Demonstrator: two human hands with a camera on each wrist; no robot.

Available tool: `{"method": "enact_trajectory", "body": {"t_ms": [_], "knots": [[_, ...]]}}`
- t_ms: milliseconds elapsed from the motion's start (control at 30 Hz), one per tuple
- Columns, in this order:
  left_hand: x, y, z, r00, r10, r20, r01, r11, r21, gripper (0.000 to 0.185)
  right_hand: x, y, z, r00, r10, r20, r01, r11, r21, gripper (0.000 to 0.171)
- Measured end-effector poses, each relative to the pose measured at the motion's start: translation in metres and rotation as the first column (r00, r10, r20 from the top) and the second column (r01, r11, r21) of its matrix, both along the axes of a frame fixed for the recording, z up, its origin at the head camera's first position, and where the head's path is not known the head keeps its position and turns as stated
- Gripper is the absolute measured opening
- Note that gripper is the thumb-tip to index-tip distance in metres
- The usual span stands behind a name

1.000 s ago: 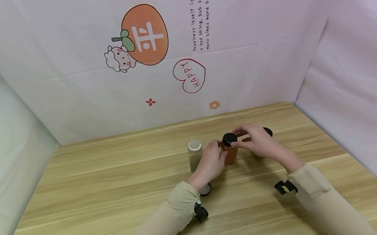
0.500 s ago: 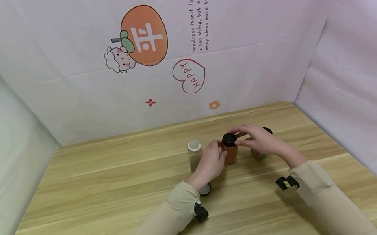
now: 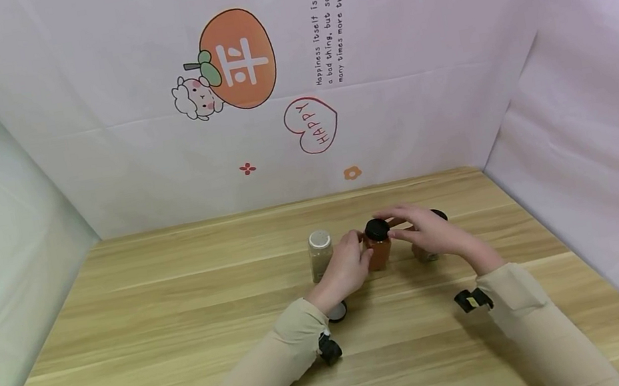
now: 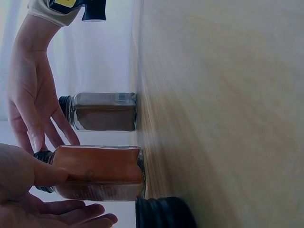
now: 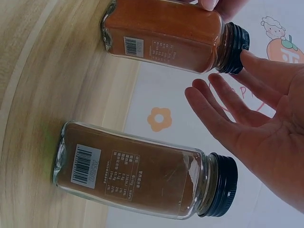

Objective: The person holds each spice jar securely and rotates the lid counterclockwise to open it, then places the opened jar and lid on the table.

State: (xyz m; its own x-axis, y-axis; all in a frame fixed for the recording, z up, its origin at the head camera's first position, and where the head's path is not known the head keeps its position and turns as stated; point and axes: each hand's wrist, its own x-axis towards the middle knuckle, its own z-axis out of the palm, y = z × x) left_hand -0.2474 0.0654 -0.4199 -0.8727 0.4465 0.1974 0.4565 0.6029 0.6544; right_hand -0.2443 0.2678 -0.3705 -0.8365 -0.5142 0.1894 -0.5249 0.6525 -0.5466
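An upright glass spice jar (image 3: 379, 255) of orange-red powder stands on the table with its black lid (image 3: 377, 229) on. My left hand (image 3: 346, 264) holds the jar's body from the left, its thumb (image 4: 50, 175) against the glass. From the right, my right hand (image 3: 427, 230) pinches the lid at its edge with thumb and forefinger; its other fingers (image 5: 204, 102) are free of the jar. Left of my left hand is a jar of pale powder (image 3: 321, 260) with a white shaker top. A jar of brown powder (image 5: 128, 171), black-lidded, stands partly behind my right hand in the head view.
A loose black lid (image 3: 337, 312) lies with its pale inside up near my left wrist, partly covered by it. The wooden table (image 3: 188, 347) is bounded by a printed white cloth (image 3: 161, 176) behind and cloth at both sides.
My right thumb has shifted from the front of the lid round to its right side, and the right wrist has moved slightly right. My left hand and the jars have stayed put.
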Motion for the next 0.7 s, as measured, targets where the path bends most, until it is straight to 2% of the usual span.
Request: {"method": "enact_trajectory", "body": {"t_ms": [300, 467, 700], "knots": [[0.000, 0.000, -0.002, 1.000, 0.003, 0.005, -0.003, 1.000, 0.008, 0.034, 0.003, -0.002, -0.002, 0.994, -0.094, 0.049, 0.096, 0.995, -0.042, 0.051], [0.000, 0.001, -0.003, 1.000, 0.004, 0.006, -0.004, 1.000, 0.013, 0.033, 0.007, -0.008, -0.003, 0.987, -0.159, 0.028, 0.160, 0.986, -0.040, 0.056], [0.000, 0.000, -0.001, 1.000, 0.001, 0.017, -0.002, 1.000, 0.015, 0.034, 0.011, -0.016, -0.006, 0.973, -0.232, 0.005, 0.231, 0.970, -0.070, 0.053]]}}
